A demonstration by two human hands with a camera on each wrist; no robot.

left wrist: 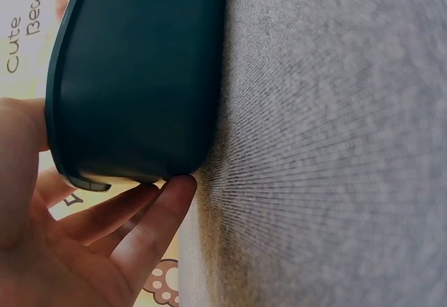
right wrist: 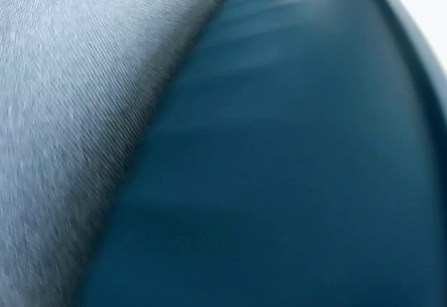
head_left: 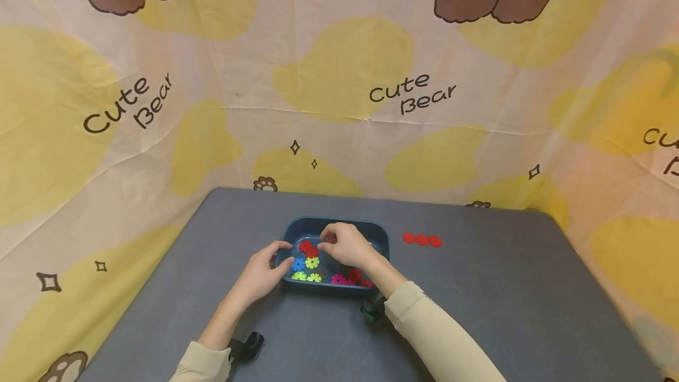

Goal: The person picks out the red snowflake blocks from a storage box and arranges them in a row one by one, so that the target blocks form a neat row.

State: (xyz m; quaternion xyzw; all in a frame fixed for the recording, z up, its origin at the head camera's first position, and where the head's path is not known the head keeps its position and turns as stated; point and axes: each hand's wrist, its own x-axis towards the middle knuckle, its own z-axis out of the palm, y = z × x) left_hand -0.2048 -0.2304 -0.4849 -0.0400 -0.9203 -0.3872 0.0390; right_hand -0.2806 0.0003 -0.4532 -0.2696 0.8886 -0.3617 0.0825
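A dark blue plastic bin [head_left: 335, 219] stands on the table with several flower-shaped plastic discs inside. Red discs [head_left: 306, 247], a blue disc [head_left: 298, 264] and a yellow-green disc [head_left: 312, 262] lie toward its left; pink discs [head_left: 339, 279] lie near the front wall. My left hand [head_left: 262, 273] grips the bin's left end, thumb at the rim; in the left wrist view, fingertips touch the outer wall [left wrist: 140, 77]. Over the bin's middle is my right hand [head_left: 345, 244], fingers bent, beside the red discs. Whether it pinches anything is hidden. The right wrist view shows just the bin's outside wall [right wrist: 279, 167].
Right of the bin, a row of joined red discs [head_left: 421, 239] lies on the grey table [head_left: 477, 299]. Printed cloth [head_left: 339, 75] hangs behind the table and along both sides. Dark wrist-worn devices [head_left: 246, 346] sit at both wrists.
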